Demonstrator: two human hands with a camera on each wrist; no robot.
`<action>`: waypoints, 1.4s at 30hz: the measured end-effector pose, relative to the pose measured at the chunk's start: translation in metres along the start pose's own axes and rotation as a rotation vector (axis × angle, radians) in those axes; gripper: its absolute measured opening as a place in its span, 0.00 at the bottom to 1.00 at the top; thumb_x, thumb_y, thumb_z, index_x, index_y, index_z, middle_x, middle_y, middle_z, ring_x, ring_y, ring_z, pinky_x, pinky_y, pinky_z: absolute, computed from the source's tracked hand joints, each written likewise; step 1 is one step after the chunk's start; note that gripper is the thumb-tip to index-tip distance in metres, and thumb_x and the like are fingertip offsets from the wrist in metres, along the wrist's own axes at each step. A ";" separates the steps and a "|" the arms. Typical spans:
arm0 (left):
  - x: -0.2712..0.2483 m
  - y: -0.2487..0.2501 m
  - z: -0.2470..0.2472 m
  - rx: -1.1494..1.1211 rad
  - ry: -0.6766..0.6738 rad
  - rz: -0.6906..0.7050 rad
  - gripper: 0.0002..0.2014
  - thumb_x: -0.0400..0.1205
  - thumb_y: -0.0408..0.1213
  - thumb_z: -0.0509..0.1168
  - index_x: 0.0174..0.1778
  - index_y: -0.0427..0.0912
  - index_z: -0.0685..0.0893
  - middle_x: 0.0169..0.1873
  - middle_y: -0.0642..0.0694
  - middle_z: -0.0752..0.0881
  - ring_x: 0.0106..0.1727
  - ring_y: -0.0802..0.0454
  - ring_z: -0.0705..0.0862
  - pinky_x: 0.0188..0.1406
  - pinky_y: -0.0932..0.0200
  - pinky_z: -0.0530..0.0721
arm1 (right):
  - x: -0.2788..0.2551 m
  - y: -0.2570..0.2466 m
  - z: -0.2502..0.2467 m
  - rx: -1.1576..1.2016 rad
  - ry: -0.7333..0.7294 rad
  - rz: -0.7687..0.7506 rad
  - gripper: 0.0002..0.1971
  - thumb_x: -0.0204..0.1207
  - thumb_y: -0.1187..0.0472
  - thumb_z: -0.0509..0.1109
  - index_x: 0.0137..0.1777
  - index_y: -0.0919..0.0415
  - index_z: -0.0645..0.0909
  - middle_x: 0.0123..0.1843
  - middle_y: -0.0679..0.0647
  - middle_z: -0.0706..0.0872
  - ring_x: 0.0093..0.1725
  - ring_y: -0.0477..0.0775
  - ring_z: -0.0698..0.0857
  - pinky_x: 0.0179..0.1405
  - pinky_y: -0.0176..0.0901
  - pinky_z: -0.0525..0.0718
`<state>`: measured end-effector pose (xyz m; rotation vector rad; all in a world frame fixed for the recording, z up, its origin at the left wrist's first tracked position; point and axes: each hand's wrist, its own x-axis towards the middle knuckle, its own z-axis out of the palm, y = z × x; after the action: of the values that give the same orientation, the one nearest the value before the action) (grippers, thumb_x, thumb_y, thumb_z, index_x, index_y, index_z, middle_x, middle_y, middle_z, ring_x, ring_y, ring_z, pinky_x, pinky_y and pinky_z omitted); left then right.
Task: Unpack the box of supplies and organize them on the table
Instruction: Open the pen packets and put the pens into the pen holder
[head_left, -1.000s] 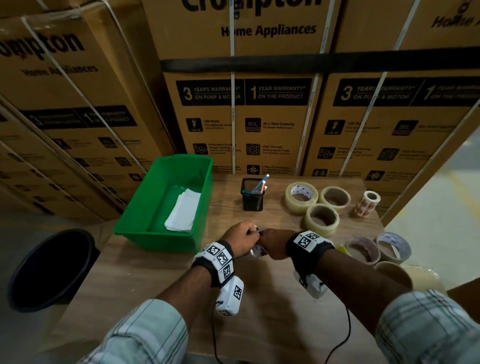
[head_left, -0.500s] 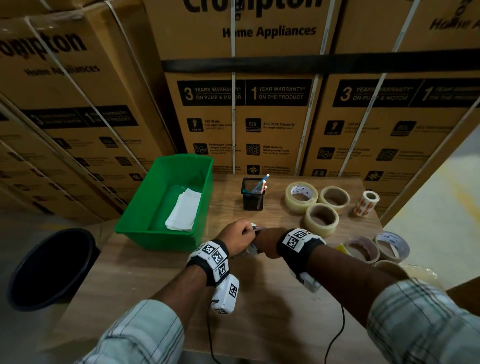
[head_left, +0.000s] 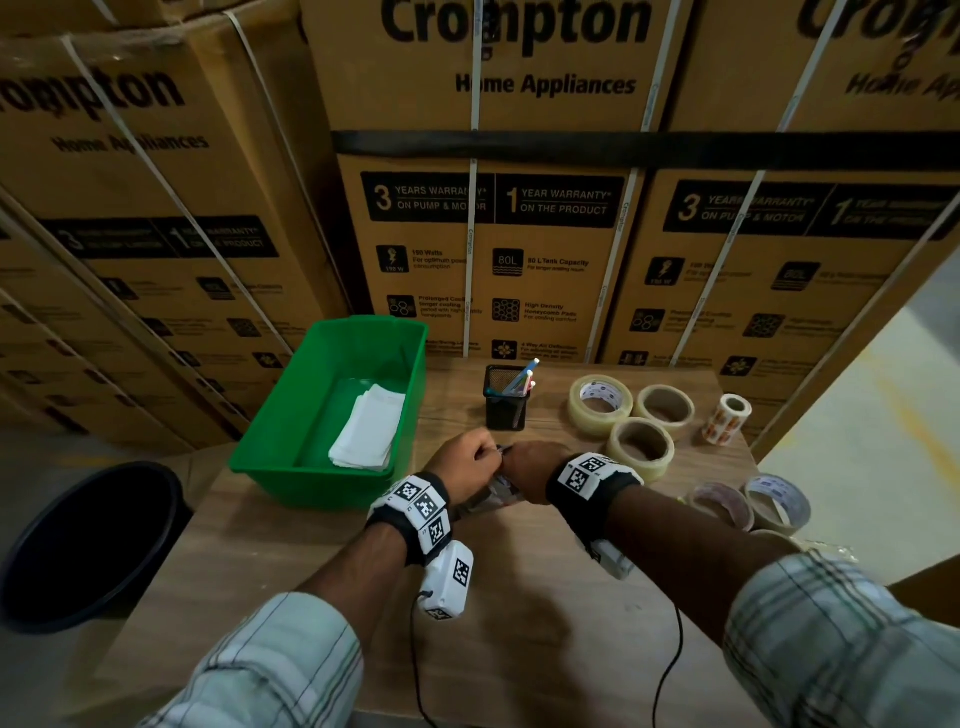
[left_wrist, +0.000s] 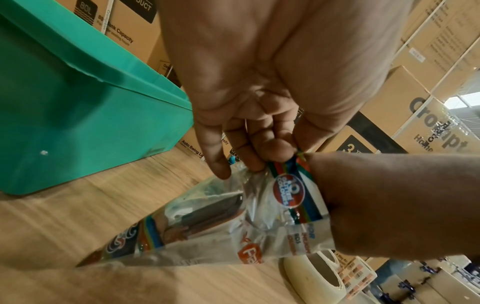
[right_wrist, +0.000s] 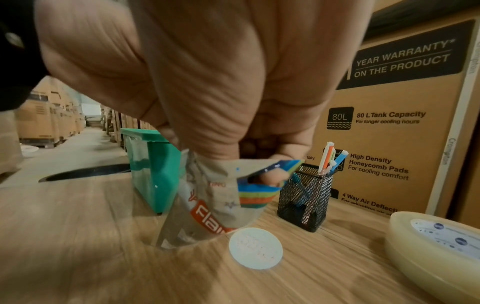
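Just above the wooden table (head_left: 322, 597), between the green bin and the tape rolls, I hold a clear printed plastic pouch of pens (head_left: 491, 496) with both hands. My left hand (head_left: 483, 454) pinches the pouch's top edge (left_wrist: 283, 170) with curled fingers (left_wrist: 259, 156). My right hand (head_left: 514, 460) grips the same top edge from the other side, and its fingers (right_wrist: 267, 179) show through the plastic. In the wrist views the pouch (right_wrist: 215, 205) hangs down with dark pens (left_wrist: 207, 209) inside, its lower end near the tabletop.
A green bin (head_left: 270, 431) holding folded white sheets (head_left: 369, 431) stands to the left. Behind the hands is a black mesh pen holder (head_left: 506, 405). Several tape rolls (head_left: 641, 447) and a sticker roll (head_left: 727, 418) lie to the right. A black bucket (head_left: 83, 540) sits on the floor at the left, and stacked cartons rise behind.
Both hands stay on the pouch at the same spot. The wrists and forearms have drifted slightly to the left.
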<state>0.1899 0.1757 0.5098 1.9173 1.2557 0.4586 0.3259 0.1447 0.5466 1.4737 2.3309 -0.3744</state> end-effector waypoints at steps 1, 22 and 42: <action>0.000 0.000 -0.001 0.007 -0.002 0.006 0.14 0.80 0.34 0.62 0.29 0.50 0.69 0.27 0.52 0.74 0.36 0.49 0.74 0.38 0.56 0.72 | 0.001 0.000 0.001 -0.005 0.011 0.012 0.15 0.79 0.64 0.63 0.65 0.63 0.75 0.61 0.62 0.83 0.59 0.65 0.83 0.55 0.54 0.83; 0.014 0.001 -0.018 -0.004 -0.007 -0.062 0.15 0.79 0.34 0.61 0.28 0.49 0.68 0.27 0.50 0.73 0.37 0.48 0.74 0.39 0.55 0.72 | 0.001 0.000 -0.017 -0.067 0.201 0.048 0.11 0.80 0.60 0.62 0.57 0.63 0.81 0.54 0.61 0.86 0.51 0.64 0.87 0.43 0.50 0.85; 0.023 0.013 -0.031 -0.079 0.026 -0.246 0.09 0.80 0.39 0.60 0.33 0.47 0.77 0.29 0.50 0.84 0.36 0.49 0.82 0.42 0.56 0.80 | -0.035 0.090 -0.149 0.499 0.714 0.183 0.02 0.77 0.61 0.68 0.46 0.55 0.83 0.39 0.42 0.82 0.38 0.37 0.80 0.34 0.26 0.74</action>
<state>0.1871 0.2063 0.5369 1.6691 1.4468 0.3991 0.3976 0.2141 0.6927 2.3569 2.7116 -0.4561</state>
